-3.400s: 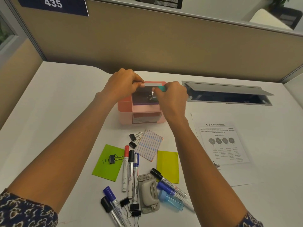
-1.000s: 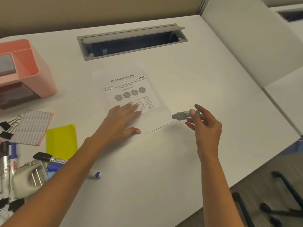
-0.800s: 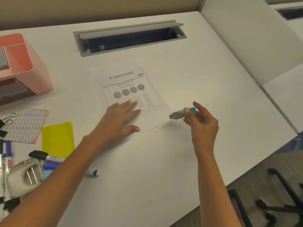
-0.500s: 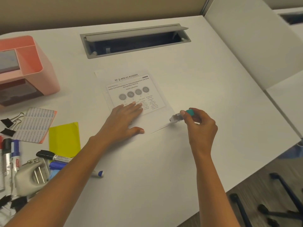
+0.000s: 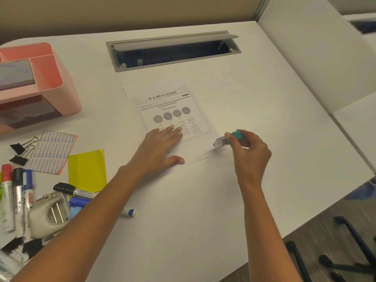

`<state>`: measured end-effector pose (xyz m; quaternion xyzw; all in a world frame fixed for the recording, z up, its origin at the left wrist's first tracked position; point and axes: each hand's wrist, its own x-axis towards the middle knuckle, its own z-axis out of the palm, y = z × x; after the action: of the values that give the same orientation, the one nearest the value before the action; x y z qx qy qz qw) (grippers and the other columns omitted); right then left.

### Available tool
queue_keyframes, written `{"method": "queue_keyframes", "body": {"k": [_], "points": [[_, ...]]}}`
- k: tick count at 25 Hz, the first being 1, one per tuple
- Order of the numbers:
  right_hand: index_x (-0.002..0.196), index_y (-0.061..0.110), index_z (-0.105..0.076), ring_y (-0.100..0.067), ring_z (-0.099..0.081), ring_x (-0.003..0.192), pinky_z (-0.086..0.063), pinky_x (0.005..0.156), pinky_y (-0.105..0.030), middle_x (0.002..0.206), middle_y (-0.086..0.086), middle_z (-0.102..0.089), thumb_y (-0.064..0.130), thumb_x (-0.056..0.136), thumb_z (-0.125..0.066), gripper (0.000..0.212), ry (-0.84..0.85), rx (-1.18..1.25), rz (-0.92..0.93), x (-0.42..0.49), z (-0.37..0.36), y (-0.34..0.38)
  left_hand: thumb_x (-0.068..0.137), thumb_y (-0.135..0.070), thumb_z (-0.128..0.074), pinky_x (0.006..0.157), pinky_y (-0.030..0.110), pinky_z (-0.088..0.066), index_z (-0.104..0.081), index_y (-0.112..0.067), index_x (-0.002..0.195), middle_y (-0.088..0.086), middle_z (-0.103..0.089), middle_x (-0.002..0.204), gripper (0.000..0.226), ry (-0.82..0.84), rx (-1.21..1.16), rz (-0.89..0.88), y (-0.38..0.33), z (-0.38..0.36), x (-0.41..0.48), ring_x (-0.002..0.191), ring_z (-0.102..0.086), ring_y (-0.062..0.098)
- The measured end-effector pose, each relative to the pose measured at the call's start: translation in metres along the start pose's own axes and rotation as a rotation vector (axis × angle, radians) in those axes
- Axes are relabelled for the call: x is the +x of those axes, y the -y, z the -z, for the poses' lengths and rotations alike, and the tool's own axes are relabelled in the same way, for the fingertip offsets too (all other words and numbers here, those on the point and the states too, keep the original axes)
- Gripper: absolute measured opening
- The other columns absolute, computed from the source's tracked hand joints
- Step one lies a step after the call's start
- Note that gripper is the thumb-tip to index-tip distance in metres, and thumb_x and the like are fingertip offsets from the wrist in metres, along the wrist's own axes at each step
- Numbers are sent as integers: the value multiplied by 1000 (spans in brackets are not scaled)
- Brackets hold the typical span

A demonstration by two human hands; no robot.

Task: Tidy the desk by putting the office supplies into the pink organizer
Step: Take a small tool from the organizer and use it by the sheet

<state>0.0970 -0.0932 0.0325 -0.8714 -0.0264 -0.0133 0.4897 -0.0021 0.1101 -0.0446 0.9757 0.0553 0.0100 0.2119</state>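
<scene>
The pink organizer (image 5: 69, 94) stands at the far left with a grey pad in its top compartment. A printed sheet of paper (image 5: 173, 98) lies mid-desk. My left hand (image 5: 160, 147) presses flat on its lower part, fingers straight. My right hand (image 5: 250, 153) grips a small teal and metal tool (image 5: 219, 141), whose metal tip sits at the sheet's lower right corner. Markers (image 5: 18, 192), a grey hole punch (image 5: 46, 218), binder clips (image 5: 18, 151), a label sheet (image 5: 53, 149) and a yellow note (image 5: 87, 169) lie at the left.
A grey cable hatch (image 5: 173, 51) stands open at the back of the desk. A white partition (image 5: 315, 58) rises on the right. The desk's front right edge drops to the floor, where a dark chair base (image 5: 345, 251) shows.
Both hands left the organizer and the view swung right. In the last second my right hand brought the tool's tip down to the paper's corner. My left hand stayed flat on the sheet.
</scene>
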Motion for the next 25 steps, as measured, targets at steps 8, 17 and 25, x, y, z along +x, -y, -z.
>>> {"method": "queue_keyframes", "body": {"k": [8,17,25], "points": [[105,12,-70,-8,-65,81,-42,68,2,96,2,-70,37,81,-74,35,-4,-79,56,-3,-10,-5,75,-74,-33,115,36,-6,-29,-24,145,-11,-18,155,86,5,-9,1,1,-1,2,143,-9,7],[105,12,-69,-7,-64,78,-42,67,1,95,3,-69,36,80,-75,35,-1,-139,89,-3,-11,-6,73,-74,-31,114,36,-7,-32,-22,144,-9,-20,155,88,-6,-17,0,1,1,2,143,-11,9],[103,13,-69,-6,-64,78,-43,67,-1,93,3,-69,36,79,-75,33,20,-144,98,-2,-9,-9,75,-72,-35,114,34,-4,-32,-23,144,-10,-19,155,85,-10,-28,2,1,-1,1,143,-9,7]]}}
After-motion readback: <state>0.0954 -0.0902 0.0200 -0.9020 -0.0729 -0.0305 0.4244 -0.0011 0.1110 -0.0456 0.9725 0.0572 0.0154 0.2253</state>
